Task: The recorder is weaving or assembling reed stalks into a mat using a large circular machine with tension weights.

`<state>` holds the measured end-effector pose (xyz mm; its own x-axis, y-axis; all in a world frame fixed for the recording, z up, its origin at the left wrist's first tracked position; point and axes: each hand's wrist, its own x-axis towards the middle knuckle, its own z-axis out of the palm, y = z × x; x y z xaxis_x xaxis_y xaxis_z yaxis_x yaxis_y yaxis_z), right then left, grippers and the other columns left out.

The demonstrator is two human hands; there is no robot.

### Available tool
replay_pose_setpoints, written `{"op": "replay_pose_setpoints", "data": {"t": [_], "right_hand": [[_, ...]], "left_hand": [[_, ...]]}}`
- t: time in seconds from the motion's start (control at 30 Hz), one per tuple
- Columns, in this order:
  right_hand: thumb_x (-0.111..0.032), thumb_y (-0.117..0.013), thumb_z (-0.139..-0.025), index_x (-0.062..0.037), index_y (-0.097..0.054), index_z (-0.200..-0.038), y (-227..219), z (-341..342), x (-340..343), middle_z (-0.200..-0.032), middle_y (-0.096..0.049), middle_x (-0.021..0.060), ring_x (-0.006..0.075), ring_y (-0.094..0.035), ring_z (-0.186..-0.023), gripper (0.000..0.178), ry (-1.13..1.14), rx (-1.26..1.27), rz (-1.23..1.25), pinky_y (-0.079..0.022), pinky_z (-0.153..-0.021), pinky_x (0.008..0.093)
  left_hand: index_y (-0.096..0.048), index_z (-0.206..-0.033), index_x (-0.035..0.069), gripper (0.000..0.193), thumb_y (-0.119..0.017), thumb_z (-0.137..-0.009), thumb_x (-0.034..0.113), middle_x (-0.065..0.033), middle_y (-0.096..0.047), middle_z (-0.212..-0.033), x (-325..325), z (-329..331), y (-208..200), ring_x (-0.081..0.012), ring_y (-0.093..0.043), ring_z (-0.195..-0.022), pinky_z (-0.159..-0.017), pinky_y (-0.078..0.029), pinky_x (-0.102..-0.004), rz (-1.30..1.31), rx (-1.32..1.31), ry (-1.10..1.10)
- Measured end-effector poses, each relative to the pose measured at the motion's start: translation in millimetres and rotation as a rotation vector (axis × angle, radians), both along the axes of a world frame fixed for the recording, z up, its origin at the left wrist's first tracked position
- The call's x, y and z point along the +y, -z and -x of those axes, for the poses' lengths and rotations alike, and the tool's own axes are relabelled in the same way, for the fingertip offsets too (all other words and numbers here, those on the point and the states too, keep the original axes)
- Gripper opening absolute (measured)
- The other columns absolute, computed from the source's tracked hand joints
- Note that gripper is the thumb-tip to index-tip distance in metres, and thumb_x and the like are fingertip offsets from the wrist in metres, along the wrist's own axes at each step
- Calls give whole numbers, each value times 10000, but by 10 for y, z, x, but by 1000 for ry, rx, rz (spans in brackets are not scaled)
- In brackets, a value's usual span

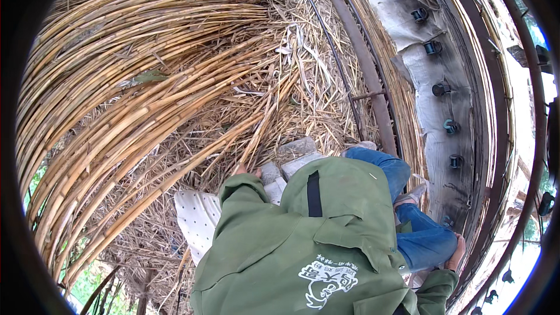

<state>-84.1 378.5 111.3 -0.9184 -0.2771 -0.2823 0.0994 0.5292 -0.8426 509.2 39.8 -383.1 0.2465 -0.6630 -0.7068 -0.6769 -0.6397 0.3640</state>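
My left hand [248,171] shows just past its green sleeve, near the lower ends of a few loose canes [263,125]. The sleeve hides most of its fingers, and I cannot tell whether they grip a cane. Against the outer side of my blue-trousered knee [430,248] rests my right hand [458,252], its fingers stretched along the cloth, with nothing seen in it. A green garment [344,198] with a white print covers my chest and lap. Long yellow-brown canes [134,87] lie in a thick, fanned layer to the left.
Grey blocks [297,150] sit beyond my lap, beside a white dotted cloth [197,221]. Dry straw [318,90] covers the ground. On the right, a brown metal rail [367,64] curves past a pale sheet [440,105] with several dark round fittings.
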Motion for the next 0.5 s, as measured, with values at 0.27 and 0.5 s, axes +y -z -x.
{"op": "replay_pose_setpoints", "data": {"t": [0.27,0.5], "right_hand": [[-255,-475,-885,-41,-569,-863,145,90,527,-841,-569,40,143,-520,-793,235,106,-74,-33,-416,-758,278],[-309,-481,-887,-69,-560,-859,7,85,1082,-839,-562,29,136,-512,-796,254,219,-34,-74,-411,-764,278]], "left_hand": [[-381,-1291,69,662,-671,-748,311,-181,-503,-1159,31,-131,338,-306,-508,-1042,-927,-387,-379,700,34,-822],[-549,-1072,149,289,-510,-871,353,-15,-526,-1053,-701,415,-548,-187,-455,-969,-813,-399,-316,311,945,-1696]]}}
